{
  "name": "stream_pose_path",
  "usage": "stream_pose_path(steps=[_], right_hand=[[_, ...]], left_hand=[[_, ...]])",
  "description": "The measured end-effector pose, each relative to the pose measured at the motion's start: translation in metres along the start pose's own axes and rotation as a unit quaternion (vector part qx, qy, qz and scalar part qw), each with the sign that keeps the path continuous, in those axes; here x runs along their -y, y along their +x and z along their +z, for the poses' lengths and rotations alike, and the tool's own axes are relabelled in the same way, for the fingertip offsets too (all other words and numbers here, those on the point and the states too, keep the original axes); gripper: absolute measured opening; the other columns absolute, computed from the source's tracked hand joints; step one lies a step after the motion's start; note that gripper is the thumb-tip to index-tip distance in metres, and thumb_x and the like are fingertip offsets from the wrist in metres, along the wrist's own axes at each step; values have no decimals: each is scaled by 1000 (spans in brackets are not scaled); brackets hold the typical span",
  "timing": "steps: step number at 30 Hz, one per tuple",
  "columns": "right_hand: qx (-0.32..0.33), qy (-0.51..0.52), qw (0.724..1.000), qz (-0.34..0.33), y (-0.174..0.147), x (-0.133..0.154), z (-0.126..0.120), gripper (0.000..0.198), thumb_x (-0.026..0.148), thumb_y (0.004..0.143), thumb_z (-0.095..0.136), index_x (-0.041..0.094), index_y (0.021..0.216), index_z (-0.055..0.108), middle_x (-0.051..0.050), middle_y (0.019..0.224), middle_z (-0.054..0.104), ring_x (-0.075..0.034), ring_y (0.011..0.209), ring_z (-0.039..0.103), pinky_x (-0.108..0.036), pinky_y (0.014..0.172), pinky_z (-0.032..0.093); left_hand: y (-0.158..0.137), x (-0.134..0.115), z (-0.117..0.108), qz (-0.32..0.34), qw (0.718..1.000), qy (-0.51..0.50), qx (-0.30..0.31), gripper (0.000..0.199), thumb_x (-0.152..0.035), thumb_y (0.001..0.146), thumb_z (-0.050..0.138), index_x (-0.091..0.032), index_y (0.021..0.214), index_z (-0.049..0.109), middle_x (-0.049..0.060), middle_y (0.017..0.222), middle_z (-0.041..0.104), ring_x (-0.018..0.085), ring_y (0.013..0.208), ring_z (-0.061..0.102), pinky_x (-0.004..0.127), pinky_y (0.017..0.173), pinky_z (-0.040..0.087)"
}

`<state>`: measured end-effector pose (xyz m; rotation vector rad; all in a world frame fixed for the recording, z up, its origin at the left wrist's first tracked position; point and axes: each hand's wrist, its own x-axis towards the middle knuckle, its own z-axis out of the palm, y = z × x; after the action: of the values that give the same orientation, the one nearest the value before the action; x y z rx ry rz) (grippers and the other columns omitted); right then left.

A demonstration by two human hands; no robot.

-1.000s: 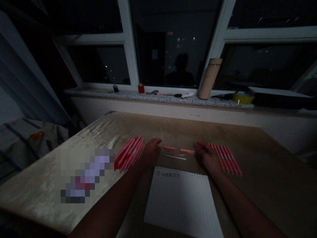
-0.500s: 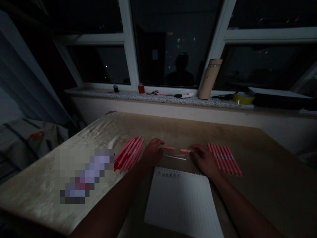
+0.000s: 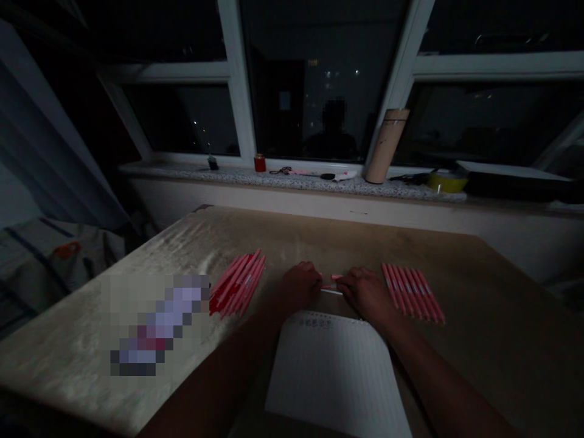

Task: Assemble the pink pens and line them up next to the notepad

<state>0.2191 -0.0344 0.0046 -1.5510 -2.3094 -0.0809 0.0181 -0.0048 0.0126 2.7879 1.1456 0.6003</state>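
Hands meet over loose pen parts at mid-table.
Left hand (image 3: 302, 284) and right hand (image 3: 365, 292) curl on pink pieces (image 3: 336, 277); whether either grips one, I cannot tell; bare table (image 3: 493, 316) lies beyond.

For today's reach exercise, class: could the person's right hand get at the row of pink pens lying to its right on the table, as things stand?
Probably yes. The right hand rests on the table just left of the row of pink pens, and only bare tabletop shows between them. The notepad lies nearer the person, out of the way.
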Motion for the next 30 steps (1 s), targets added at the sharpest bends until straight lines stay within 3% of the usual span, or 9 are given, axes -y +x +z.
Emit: stream_pose_path(steps=[10, 18, 23, 30], right_hand=[[22, -29, 999, 11, 2, 4, 0, 22, 26, 87, 48, 23, 88, 69, -6, 84, 62, -19, 83, 52, -29, 74, 35], [16, -38, 999, 17, 0, 4, 1, 21, 24, 88, 45, 17, 84, 65, -8, 85, 60, -20, 83, 52, -29, 73, 35], [0, -15, 1000, 2, -1, 5, -2, 23, 27, 90, 42, 18, 88, 64, -8, 86, 60, -19, 86, 52, -29, 77, 36], [-24, -2, 999, -22, -2, 6, -4, 23, 28, 90, 42, 18, 90, 63, -7, 84, 60, -19, 82, 52, -29, 74, 37]], left_hand=[[5, 2, 7, -20, 999, 32, 34, 21, -29, 84, 49, -16, 86, 66, 6, 83, 59, 16, 79, 55, 28, 72, 41], [6, 1, 11, -12, 999, 52, 9, 23, -26, 88, 45, -15, 81, 63, 5, 81, 58, 16, 75, 54, 29, 71, 40], [4, 5, 5, -26, 999, 40, 0, 23, -31, 88, 46, -15, 85, 62, 5, 84, 57, 16, 80, 53, 30, 74, 40], [2, 8, -2, 6, 999, 31, 7, 29, -32, 91, 39, -14, 84, 60, 5, 84, 56, 16, 80, 52, 29, 74, 39]])
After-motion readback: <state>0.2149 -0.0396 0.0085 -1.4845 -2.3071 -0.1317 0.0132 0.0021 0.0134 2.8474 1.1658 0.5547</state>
